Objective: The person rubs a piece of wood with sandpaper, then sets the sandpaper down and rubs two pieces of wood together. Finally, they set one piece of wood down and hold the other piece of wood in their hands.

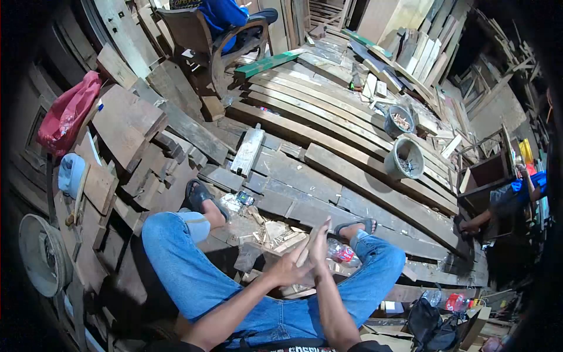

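My left hand (287, 268) and my right hand (319, 249) meet palm to palm above my lap, between my knees. The right fingers are stretched out, pointing up and away from me. The left fingers lie along the right palm and are partly hidden. I see no object between them. Below and just beyond the hands lie pale wood offcuts and chips (275, 230). A clear plastic bottle with a red label (343, 253) lies right beside my right hand, near my foot. A small printed packet (244, 198) sits on the planks by my other foot.
Long wooden beams (352, 158) cross the floor ahead, with two buckets (404, 158) (400, 121) on them. A short pale block (248, 151) lies nearer. Stacked boards (126, 123) stand left. One person sits in a chair (190, 44); another person's arm (478, 223) shows right.
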Motion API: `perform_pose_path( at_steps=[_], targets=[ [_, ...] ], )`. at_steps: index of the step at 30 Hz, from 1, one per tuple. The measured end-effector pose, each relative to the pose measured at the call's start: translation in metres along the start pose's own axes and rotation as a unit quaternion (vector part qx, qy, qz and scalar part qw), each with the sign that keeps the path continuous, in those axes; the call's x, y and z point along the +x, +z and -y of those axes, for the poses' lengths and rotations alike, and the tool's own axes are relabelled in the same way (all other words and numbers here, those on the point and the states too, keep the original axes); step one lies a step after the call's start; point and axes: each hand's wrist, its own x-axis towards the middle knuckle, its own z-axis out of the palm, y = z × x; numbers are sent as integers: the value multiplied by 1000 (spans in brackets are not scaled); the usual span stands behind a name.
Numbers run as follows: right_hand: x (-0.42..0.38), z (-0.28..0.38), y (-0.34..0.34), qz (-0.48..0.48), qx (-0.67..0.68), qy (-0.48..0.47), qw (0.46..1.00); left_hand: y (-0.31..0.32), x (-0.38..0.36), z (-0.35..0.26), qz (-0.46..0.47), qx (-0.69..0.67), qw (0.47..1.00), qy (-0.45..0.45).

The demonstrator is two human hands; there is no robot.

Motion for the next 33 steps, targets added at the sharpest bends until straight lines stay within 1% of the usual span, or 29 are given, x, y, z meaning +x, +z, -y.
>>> perform_pose_path(
  at_steps=[1, 2, 3, 5, 6, 7, 8, 10, 12, 13, 14, 16, 17, 18, 20, 21, 22, 23, 24, 25, 26, 27, 29, 30, 31, 32, 33],
  targets=[
    [-4, 11, 6, -11, 67, 68, 995, -4, 8, 6, -4, -8, 1000, -23],
    [-10, 9, 6, -11, 36, 66, 997, -7, 16, 14, -8, -19, 999, -48],
    [-15, 2, 5, -9, 6, 64, 998, -17, 17, -9, -15, -60, 993, -96],
    [-21, -14, 9, -4, -44, 60, 997, -9, 16, 4, -15, -37, 997, -65],
    [-16, -15, 6, -15, -58, 31, 998, -4, 10, 12, -13, -21, 998, -52],
    [-13, -13, 4, -27, -72, 3, 997, 4, 2, 12, -42, 48, 998, 24],
    [1, 1, -5, -55, -80, -53, 994, 8, -1, 14, -8, 53, 999, 1],
    [-28, 48, 17, -78, -60, -24, 995, 6, 1, 11, 6, 59, 998, -20],
    [-38, 59, 17, -64, -26, -23, 997, -5, 16, 17, -26, -37, 998, 42],
    [-40, 60, 17, -55, -7, -21, 998, -16, 18, -2, -42, -53, 997, -22],
    [-42, 60, 21, -44, 16, -19, 999, -16, 19, -1, -50, -97, 994, -17],
    [-30, 51, 13, -46, 11, -23, 999, 1, 2, 5, -26, 0, 999, 18],
    [-24, 50, 8, -52, -8, -36, 998, 4, -5, -4, -47, 88, 993, 56],
    [-20, 46, 4, -57, -24, -51, 997, -1, -3, -11, -15, 28, 999, 38],
    [-20, 21, 2, -56, -80, -115, 989, -14, -1, -28, 51, -96, 994, 1],
    [-20, -1, 1, -51, -122, -155, 979, -9, 11, -10, 0, -89, 996, 27],
    [-17, -25, -2, -45, -193, -198, 960, -13, 13, -8, -8, -67, 998, 11],
    [-10, -43, -9, -46, -283, -245, 926, -16, 9, -18, 6, -70, 997, 6],
    [-2, -46, -16, -56, -361, -284, 887, -19, 3, -27, 19, -69, 997, -1],
    [3, -35, -21, -65, -410, -298, 859, -3, -1, 1, 18, -47, 998, 31],
    [-19, 11, 3, -60, -231, -198, 951, 13, -4, 29, 20, -27, 997, 66],
    [-43, 60, 29, -92, -26, -108, 989, 10, -15, 7, 35, -4, 999, 24],
    [-2, 15, 2, -62, -54, -132, 988, 4, -4, 4, 11, 0, 1000, 18],
    [15, -47, -11, -27, -229, -147, 962, 0, 1, 7, -4, 1, 1000, 15],
    [31, -107, -24, 0, -391, -176, 904, -1, 11, 33, -30, -51, 998, 15],
    [31, -105, -31, 32, -343, -136, 929, -18, 10, 3, -29, -106, 994, -9],
    [31, -93, -39, 63, -291, -95, 950, -19, 10, 11, -29, -96, 995, -13]
  ],
)
